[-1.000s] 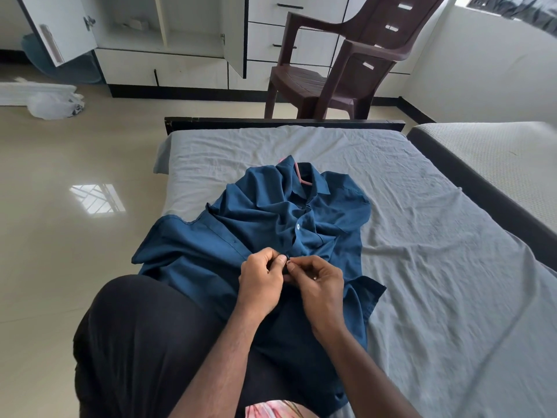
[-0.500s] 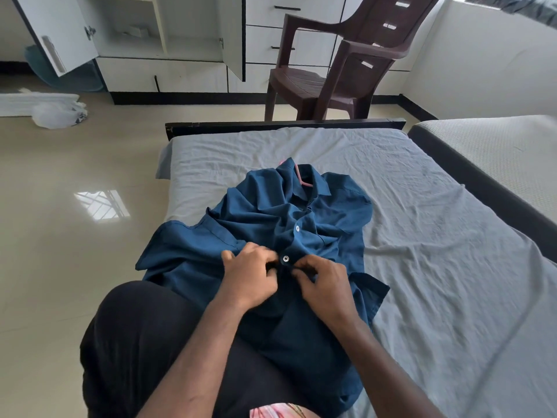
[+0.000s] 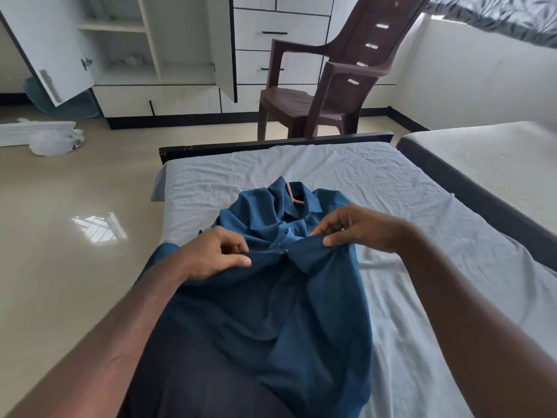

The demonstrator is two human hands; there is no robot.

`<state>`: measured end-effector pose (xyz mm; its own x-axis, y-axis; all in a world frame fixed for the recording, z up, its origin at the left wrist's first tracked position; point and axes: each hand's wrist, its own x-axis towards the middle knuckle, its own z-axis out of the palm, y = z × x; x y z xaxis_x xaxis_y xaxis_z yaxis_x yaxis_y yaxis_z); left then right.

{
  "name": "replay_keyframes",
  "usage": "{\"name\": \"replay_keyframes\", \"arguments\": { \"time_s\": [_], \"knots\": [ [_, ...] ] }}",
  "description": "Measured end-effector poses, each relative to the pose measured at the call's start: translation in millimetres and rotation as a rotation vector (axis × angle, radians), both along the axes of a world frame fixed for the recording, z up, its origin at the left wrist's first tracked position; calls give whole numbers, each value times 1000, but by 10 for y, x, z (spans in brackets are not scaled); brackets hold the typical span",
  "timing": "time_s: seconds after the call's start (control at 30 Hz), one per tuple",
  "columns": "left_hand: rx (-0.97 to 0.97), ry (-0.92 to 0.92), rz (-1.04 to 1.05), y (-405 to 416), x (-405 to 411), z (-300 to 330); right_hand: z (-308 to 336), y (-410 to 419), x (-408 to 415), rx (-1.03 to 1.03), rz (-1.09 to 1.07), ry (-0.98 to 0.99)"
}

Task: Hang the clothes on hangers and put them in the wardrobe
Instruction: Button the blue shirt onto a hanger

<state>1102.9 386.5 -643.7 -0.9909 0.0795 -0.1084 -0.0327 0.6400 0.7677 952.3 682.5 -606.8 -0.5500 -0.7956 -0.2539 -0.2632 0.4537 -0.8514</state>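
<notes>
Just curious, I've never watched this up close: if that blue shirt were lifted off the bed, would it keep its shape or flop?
Probably flop: the shirt lies in soft folds and bunches where the left hand and right hand pinch it. It looks light. The hanger at the collar might hold the shoulders.

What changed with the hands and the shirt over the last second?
Both hands moved apart from the button: left hand and right hand now pinch the blue shirt on either side and pull its front taut. The shirt stays on the bed, pink hanger in its collar.
</notes>
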Motion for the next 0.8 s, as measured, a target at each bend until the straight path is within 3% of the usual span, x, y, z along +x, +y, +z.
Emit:
{"name": "replay_keyframes", "arguments": {
  "time_s": [0.07, 0.13, 0.27, 0.37, 0.43, 0.5, 0.57, 0.67, 0.8],
  "knots": [
    [-93, 95, 93, -83, -101, -18, -62, -80, -119, 147, -47, 179],
    [-203, 230, 224, -85, -255, 6, -92, -239, -188, 167, -232, 322],
    [-518, 766, 459, 211, -428, 234, 38, -445, -118, -118, -796, 669],
    [-619, 943, 588, 670, -208, 176, -16, -436, 359, -198, -873, 801],
    [-670, 892, 544, 964, 14, -158, -281, -389, 751, -89, -790, 771],
    [-674, 725, 425, 1160, 208, -526, -602, -302, 1055, 27, -741, 647],
    [-518, 555, 299, 1219, 314, -759, -867, -235, 1272, 71, -730, 514],
    [-314, 364, 242, 1179, 369, -799, -1060, -197, 1489, 71, -753, 324],
    [-294, 152, 245, 1190, 457, -756, -1127, -199, 1557, 75, -771, 230]
  ]
}}
